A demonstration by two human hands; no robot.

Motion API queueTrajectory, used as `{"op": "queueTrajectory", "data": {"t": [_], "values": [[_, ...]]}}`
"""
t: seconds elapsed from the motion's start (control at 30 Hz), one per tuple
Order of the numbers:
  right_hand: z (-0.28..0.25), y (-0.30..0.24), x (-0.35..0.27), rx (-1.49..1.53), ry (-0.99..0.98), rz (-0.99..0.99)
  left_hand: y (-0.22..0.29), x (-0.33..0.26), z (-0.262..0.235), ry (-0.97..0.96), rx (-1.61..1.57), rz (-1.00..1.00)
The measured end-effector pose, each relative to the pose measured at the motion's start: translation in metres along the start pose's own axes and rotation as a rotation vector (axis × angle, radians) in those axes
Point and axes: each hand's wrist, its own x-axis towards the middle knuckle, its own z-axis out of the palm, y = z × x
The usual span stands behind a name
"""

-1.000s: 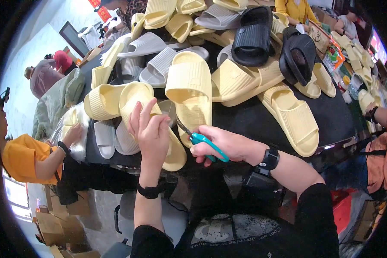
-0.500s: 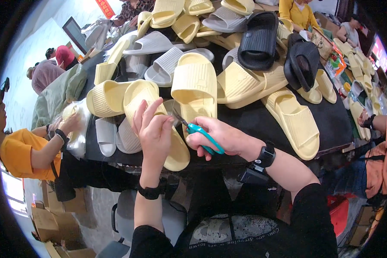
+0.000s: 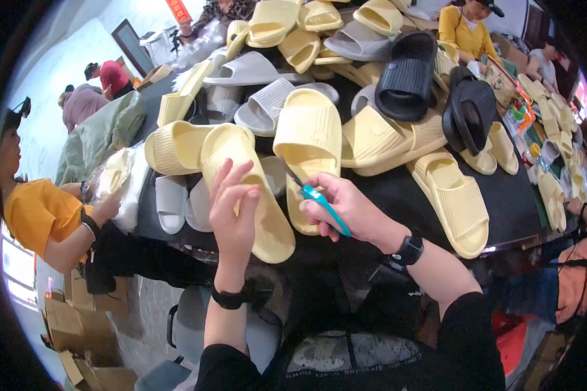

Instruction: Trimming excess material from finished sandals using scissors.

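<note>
My right hand [image 3: 349,210] is wrapped round small scissors with teal handles [image 3: 327,207]; their dark, narrow blades point up and left over a pale yellow slipper [image 3: 308,124] standing on the table. My left hand [image 3: 233,212] is raised in front of another yellow slipper [image 3: 267,208]. Its thumb and a finger come together in a pinch while other fingers stretch upward. Whatever may lie in that pinch is too small to make out. A small gap separates the left fingertips from the blades.
Yellow and grey slippers [image 3: 248,68] are heaped across the dark table [image 3: 372,202], with black slippers [image 3: 406,78] on the pile. At left, a person in an orange shirt [image 3: 45,212] handles a plastic-wrapped slipper. Others sit beyond. A grey chair [image 3: 195,326] stands below the table edge.
The whole view has shifted, so the table and slippers appear slightly right and lower. My left fingertips and the scissors have moved a little apart. The scissors remain in my right hand.
</note>
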Motion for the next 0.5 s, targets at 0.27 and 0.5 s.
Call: {"op": "queueTrajectory", "data": {"t": [0.27,0.5], "values": [[-0.008,0.001,-0.011,-0.049,0.159,-0.016,0.039,-0.042,-0.038,-0.3,-0.289,0.004],[-0.006,-0.014,-0.012,-0.103,0.19,-0.073,0.07,-0.061,-0.089,-0.462,-0.436,-0.338]]}}
